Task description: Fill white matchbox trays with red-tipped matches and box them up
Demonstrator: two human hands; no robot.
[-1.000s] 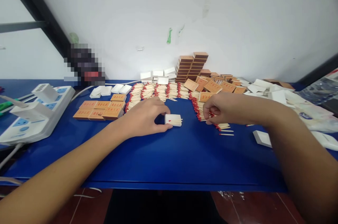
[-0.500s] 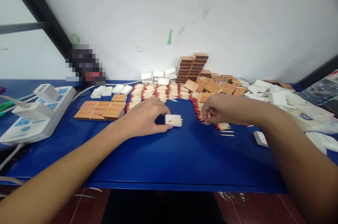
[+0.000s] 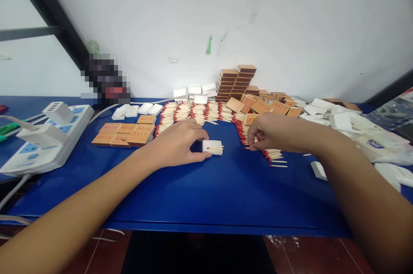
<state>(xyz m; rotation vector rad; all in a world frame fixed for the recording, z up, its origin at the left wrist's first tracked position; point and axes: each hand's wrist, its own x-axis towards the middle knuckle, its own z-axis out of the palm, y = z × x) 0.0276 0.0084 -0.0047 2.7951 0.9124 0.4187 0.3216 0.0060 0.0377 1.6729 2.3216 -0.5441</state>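
Observation:
My left hand (image 3: 177,144) rests on the blue table (image 3: 206,192) with its fingers curled against a small white matchbox tray (image 3: 212,147) that has a few red-tipped matches in it. My right hand (image 3: 270,132) is to the right, fingers pinched over the end of a row of loose matches (image 3: 254,143); it appears to grip some of them. Several more matches (image 3: 278,163) lie loose just right of that hand.
Rows of matches (image 3: 193,111) line the back. Orange matchbox sleeves lie flat at the left (image 3: 124,133), stand stacked at the back (image 3: 237,81) and spread at the right (image 3: 267,105). White trays (image 3: 338,119) pile at the right. A white power strip (image 3: 45,138) sits far left.
My right hand has drawn its fingers slightly in and back over the matches. My left hand and the white tray have stayed put.

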